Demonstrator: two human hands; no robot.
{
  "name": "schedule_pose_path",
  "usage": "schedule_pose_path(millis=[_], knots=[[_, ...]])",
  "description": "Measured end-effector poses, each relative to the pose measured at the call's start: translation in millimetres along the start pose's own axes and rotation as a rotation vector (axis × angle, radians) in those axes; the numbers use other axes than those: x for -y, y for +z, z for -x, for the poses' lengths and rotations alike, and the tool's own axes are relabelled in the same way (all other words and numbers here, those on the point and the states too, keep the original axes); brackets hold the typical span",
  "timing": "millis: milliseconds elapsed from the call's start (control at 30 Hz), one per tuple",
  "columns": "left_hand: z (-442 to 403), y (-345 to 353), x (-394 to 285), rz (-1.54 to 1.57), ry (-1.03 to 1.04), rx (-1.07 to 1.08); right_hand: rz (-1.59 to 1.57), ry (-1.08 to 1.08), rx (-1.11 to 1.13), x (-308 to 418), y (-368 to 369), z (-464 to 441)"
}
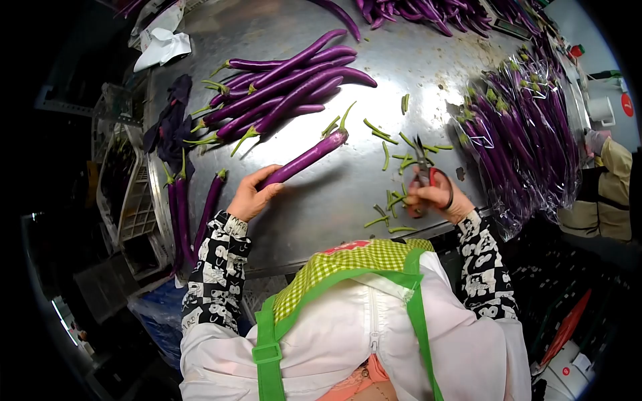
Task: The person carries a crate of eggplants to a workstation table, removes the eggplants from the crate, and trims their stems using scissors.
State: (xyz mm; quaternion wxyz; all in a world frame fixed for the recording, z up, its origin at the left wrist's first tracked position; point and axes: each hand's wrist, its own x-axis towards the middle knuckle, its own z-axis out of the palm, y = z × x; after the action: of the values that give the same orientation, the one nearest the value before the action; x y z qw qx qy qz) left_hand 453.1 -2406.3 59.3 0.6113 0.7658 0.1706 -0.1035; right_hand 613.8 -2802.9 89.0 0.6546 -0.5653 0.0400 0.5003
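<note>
My left hand [253, 192] is closed around the lower end of a long purple eggplant [304, 160], whose green stem points up and away from me. My right hand [433, 194] holds red-handled scissors [422, 160], blades pointing away from me, above the metal table [321, 214]. Cut green stem pieces [394, 200] lie scattered beneath and around the scissors. Beyond the held eggplant is a pile of eggplants [281, 87] with their stems toward the left.
Bagged eggplants [515, 134] lie along the right side. Several loose eggplants [211, 207] and a dark cloth [170, 113] are at the left edge, beside a pale crate [134, 194]. More eggplants [428, 13] lie at the far edge.
</note>
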Motion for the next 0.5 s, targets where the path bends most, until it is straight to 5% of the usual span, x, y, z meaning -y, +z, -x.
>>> schedule_pose_path(millis=[133,300,500], knots=[[1,2,-10,-0.089,0.060,0.013,0.140,0.005,0.280,-1,30,0],[2,3,-13,-0.156,0.151,0.040,0.411,0.049,0.194,-8,43,-24],[0,8,-19,-0.303,0.251,0.136,0.610,-0.243,0.208,-7,40,-35]])
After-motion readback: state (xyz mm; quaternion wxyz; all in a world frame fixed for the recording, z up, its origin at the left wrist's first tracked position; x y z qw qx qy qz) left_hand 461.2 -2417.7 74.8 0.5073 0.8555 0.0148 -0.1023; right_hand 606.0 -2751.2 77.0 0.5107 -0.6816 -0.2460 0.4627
